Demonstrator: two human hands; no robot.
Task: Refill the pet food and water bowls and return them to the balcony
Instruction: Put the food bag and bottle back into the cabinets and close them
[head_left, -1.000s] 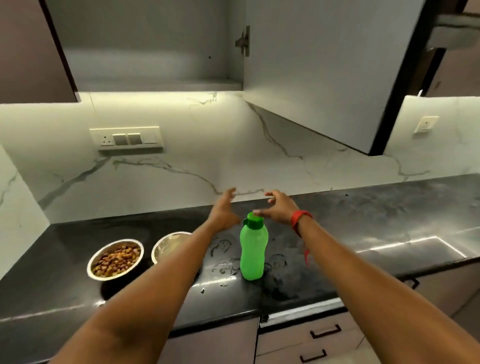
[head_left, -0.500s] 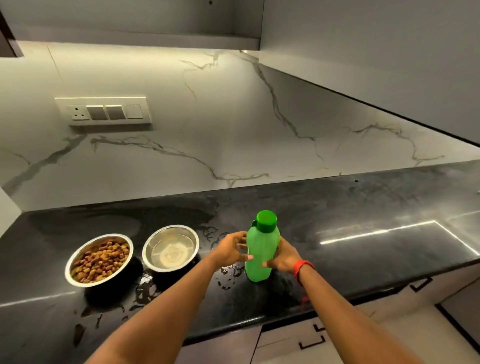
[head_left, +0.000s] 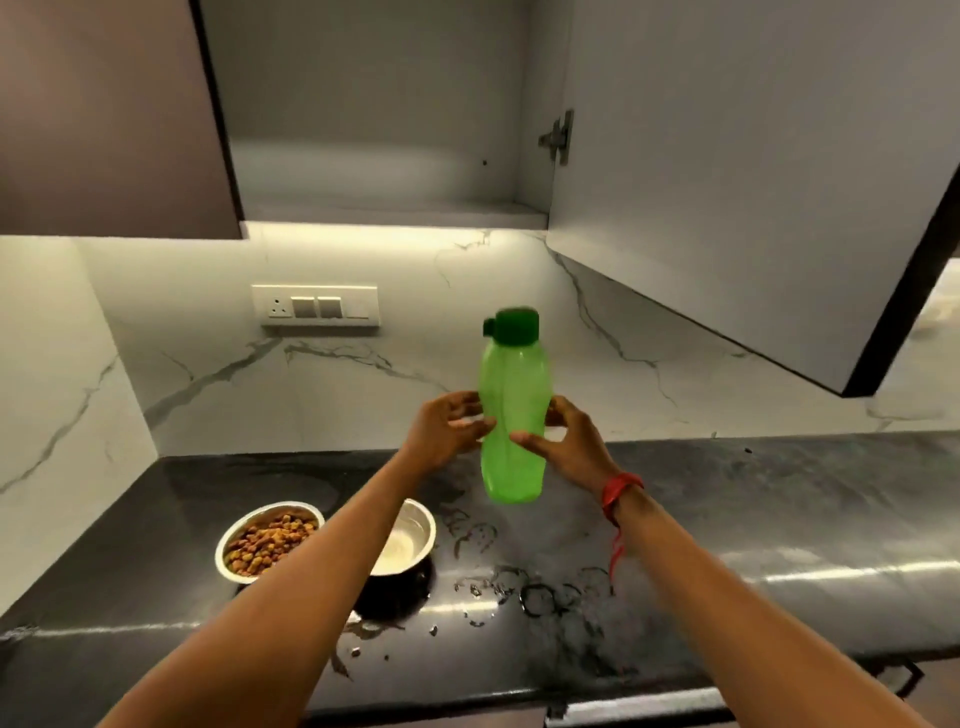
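Head view, kibble (head_left: 270, 540) in bowl (head_left: 267, 508), capped bottle (head_left: 511, 415) in hands (head_left: 441, 431) (head_left: 576, 447)

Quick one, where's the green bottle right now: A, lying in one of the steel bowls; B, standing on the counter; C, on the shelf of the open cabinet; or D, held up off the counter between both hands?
D: the green bottle is upright in the air, with the left hand and right hand holding its sides and its base clear above the black counter.

Bowls (head_left: 270, 540) occupy left countertop (head_left: 779, 509); cupboard door (head_left: 753, 182) overhangs right.
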